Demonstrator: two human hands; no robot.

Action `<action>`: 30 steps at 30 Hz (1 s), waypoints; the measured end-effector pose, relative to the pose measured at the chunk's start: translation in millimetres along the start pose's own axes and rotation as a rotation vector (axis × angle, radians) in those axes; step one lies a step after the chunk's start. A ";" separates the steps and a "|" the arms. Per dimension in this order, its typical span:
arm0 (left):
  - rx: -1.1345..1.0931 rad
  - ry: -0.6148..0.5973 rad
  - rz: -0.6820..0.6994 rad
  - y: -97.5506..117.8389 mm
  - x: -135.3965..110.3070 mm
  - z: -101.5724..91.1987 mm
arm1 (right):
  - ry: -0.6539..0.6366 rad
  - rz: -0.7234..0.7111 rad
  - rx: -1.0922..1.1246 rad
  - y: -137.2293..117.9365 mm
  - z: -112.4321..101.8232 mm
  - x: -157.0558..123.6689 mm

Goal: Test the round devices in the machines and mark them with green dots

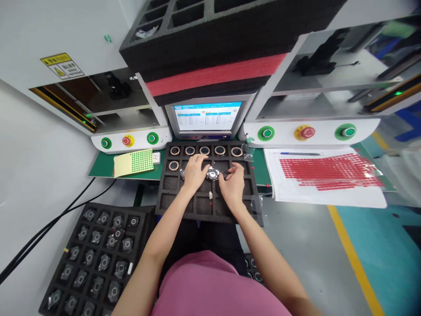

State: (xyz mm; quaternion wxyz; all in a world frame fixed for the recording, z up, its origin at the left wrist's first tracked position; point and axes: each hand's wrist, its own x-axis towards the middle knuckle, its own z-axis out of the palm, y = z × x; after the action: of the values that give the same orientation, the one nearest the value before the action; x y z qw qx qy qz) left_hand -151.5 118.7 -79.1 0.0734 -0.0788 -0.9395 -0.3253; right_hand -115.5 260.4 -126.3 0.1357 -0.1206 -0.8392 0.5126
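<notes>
A round, glossy dark watch case [213, 174] with a pale mark on its face is between my hands, over the middle of a black foam tray [171, 198]. My left hand [195, 174] has its thumb and fingers at the left edge of the watch case. My right hand [233, 184] is beside the right edge, fingers curved and apart, thumb tip close to the rim; whether it touches is unclear. Several round watch parts with gold-coloured rims [220, 151] sit in the tray's back compartments. A small whitish piece [211, 195] lies in the tray's front part.
A monitor [205, 117] stands behind the tray, under stacked foam trays [210, 57]. Green buttons [267, 133] and red buttons [307, 132] flank it. Red sticker strips [329, 171] and a pen [301, 154] lie on paper, right. Green-dot stickers [142, 161] lie left; a filled tray [74, 239] stands lower left.
</notes>
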 end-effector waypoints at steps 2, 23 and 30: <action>0.027 0.011 0.034 -9.4 -9.1 -18.5 | -0.062 -0.130 -0.065 -1.2 -5.6 0.1; -0.082 -0.063 -0.200 -71.1 -2.1 -34.0 | -0.425 -0.357 -0.223 -3.7 -1.9 31.5; -0.089 -0.165 -0.234 -63.0 16.2 -39.1 | -0.458 -0.099 -0.013 -19.9 24.7 60.9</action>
State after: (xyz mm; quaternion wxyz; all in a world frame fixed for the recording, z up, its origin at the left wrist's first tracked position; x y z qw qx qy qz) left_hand -176.3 47.1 -83.4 -0.0460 0.0018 -0.9296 -0.3656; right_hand -182.3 251.9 -113.1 -0.0341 0.0396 -0.8562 0.5140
